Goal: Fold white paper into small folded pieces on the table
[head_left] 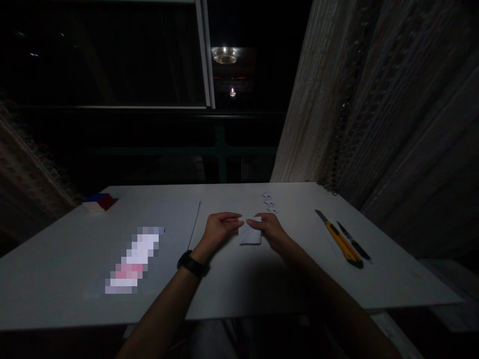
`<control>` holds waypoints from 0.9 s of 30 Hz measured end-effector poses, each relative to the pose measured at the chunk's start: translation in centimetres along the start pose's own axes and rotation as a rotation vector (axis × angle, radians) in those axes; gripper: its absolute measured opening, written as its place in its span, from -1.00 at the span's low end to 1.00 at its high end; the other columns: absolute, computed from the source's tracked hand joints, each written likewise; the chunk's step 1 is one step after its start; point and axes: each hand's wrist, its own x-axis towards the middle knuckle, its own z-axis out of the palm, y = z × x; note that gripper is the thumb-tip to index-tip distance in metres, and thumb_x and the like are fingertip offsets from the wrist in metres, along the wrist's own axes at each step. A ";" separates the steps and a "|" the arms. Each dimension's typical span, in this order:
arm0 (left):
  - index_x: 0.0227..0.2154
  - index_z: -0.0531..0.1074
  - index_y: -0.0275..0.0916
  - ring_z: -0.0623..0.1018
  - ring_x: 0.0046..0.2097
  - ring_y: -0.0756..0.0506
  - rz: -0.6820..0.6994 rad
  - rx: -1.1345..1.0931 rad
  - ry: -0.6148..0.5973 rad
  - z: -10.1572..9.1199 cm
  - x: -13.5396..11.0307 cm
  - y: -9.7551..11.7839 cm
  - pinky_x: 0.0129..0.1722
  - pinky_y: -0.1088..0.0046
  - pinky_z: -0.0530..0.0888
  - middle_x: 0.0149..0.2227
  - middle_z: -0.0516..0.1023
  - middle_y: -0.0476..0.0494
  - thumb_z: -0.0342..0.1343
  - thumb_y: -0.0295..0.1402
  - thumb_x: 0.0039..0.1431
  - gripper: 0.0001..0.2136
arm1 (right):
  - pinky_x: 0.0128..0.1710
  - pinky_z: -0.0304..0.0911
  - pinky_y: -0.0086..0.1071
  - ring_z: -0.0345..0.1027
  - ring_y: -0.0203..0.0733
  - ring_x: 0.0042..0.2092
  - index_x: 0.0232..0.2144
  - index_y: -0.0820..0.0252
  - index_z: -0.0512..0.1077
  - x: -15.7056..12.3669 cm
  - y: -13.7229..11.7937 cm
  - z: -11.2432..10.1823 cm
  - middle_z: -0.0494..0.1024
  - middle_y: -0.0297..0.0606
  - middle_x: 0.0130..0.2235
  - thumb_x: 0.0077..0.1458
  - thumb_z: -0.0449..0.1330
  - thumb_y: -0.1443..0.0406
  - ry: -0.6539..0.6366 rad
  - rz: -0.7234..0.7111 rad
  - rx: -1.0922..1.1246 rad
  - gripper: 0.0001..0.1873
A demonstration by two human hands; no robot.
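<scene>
A small folded piece of white paper [250,235] is held between my two hands over the middle of the white table. My left hand [221,228] pinches its left upper edge between thumb and fingers; a black watch [193,264] is on that wrist. From the right, my right hand [272,230] grips the upper right edge, with its thumb lying on the paper's front. Just beyond my right hand, several small paper pieces with dark marks [270,203] lie in a row on the table.
On the right lie a yellow utility knife [339,239] and a dark pen [352,240]. Sheets of paper [175,219] lie at left, with a blurred-out phone-shaped patch [132,259] on them. A coloured cube [99,201] stands at the far left. Curtains [310,89] hang beside the dark window.
</scene>
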 end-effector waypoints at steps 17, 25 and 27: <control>-0.42 0.52 -0.39 0.51 -0.49 -0.03 -0.034 -0.055 -0.023 0.0 -0.1 0.1 -0.45 0.47 0.48 -0.52 0.54 -0.14 0.37 -0.35 -0.37 -0.65 | -0.57 0.06 -0.45 0.22 -0.35 -0.58 -0.64 0.28 0.41 0.1 0.1 -0.2 0.40 -0.36 -0.62 -0.44 0.40 0.16 -0.020 0.019 0.006 -0.66; -0.43 0.53 -0.39 0.52 -0.48 -0.05 -0.027 -0.045 -0.046 0.0 -0.2 0.3 -0.45 0.45 0.48 -0.52 0.55 -0.17 0.37 -0.33 -0.40 -0.64 | -0.57 0.05 -0.44 0.19 -0.36 -0.60 -0.65 0.28 0.40 0.0 0.0 -0.2 0.38 -0.38 -0.65 -0.45 0.40 0.16 -0.034 0.040 0.012 -0.65; -0.44 0.54 -0.39 0.52 -0.48 -0.06 -0.023 -0.038 -0.051 0.0 -0.2 0.3 -0.45 0.44 0.48 -0.52 0.55 -0.17 0.37 -0.32 -0.40 -0.64 | -0.57 0.05 -0.44 0.20 -0.36 -0.60 -0.66 0.28 0.39 0.0 0.0 -0.2 0.38 -0.38 -0.65 -0.43 0.40 0.17 -0.037 0.037 0.014 -0.66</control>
